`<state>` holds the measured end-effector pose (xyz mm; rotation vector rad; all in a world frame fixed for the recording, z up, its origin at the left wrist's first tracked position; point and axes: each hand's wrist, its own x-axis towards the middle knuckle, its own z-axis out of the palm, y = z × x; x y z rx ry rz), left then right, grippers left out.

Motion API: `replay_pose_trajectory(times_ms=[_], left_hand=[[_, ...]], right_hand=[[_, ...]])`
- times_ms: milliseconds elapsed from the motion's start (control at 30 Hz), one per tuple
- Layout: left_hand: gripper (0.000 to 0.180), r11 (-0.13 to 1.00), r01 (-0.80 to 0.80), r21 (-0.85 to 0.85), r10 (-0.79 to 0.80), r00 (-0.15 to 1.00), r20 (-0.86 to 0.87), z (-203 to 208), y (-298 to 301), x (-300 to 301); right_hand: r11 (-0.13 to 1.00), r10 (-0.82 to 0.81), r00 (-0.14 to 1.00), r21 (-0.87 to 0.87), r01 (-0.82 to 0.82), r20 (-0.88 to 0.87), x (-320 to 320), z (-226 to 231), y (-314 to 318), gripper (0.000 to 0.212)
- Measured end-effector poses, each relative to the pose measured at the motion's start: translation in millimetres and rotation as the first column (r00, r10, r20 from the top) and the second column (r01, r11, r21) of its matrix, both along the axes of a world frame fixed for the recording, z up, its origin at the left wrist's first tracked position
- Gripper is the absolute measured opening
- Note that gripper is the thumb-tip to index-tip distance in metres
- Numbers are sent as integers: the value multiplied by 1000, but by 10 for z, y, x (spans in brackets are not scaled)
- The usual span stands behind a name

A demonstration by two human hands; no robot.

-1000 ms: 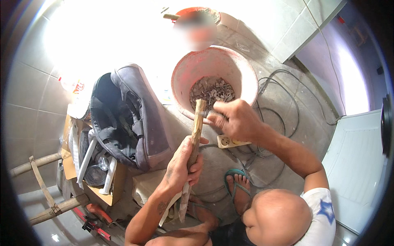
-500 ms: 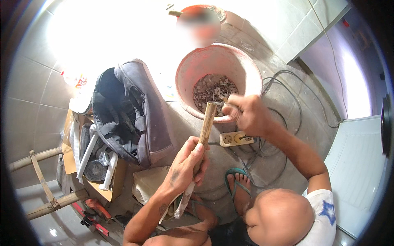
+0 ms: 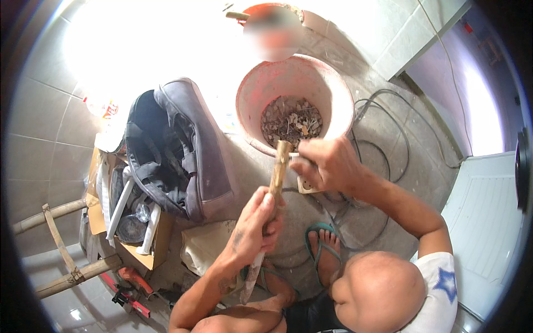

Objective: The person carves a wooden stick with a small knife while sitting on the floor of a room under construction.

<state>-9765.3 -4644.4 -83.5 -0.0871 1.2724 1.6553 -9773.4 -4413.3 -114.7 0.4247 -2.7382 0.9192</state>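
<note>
A round, worn wooden stick (image 3: 278,169) is upright but slightly tilted in my left hand (image 3: 256,226), fingers wrapped around its middle. Below my fist it continues as a pale, narrowing end (image 3: 252,277). My right hand (image 3: 333,166), smeared by motion, is beside the stick's top with fingers curled in a pinch. What they hold, if anything, is hidden. Just beyond both hands stands a pale pinkish bucket (image 3: 240,114) with grey rubble and small chips (image 3: 291,119) in its bottom. A white power strip (image 3: 305,185) lies on the floor, partly covered by my right hand.
An open dark tool bag (image 3: 214,166) and a cardboard box (image 3: 161,244) of tools are at the left. A bamboo ladder (image 3: 72,275) lies beyond them. Black cable (image 3: 400,150) coils at the right. My sandalled foot (image 3: 323,247) is below; an orange bucket (image 3: 266,8) stands behind.
My right hand has shifted slightly down toward the stick's side and now covers more of the power strip. My left hand keeps its hold on the stick, nearly in place.
</note>
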Motion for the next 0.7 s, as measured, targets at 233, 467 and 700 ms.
replay_pose_trajectory(times_ms=[233, 467, 700], left_hand=[[33, 999, 44, 3, -44, 999, -29, -41, -44, 43], [28, 998, -47, -47, 40, 989, -144, -8, 96, -66], [25, 999, -17, 43, 15, 999, 47, -16, 44, -44]], right_hand=[[906, -318, 929, -226, 357, 190, -198, -28, 352, 34], [973, 57, 998, -224, -53, 10, 165, 14, -152, 34], [993, -83, 996, -90, 82, -8, 12, -119, -8, 31]])
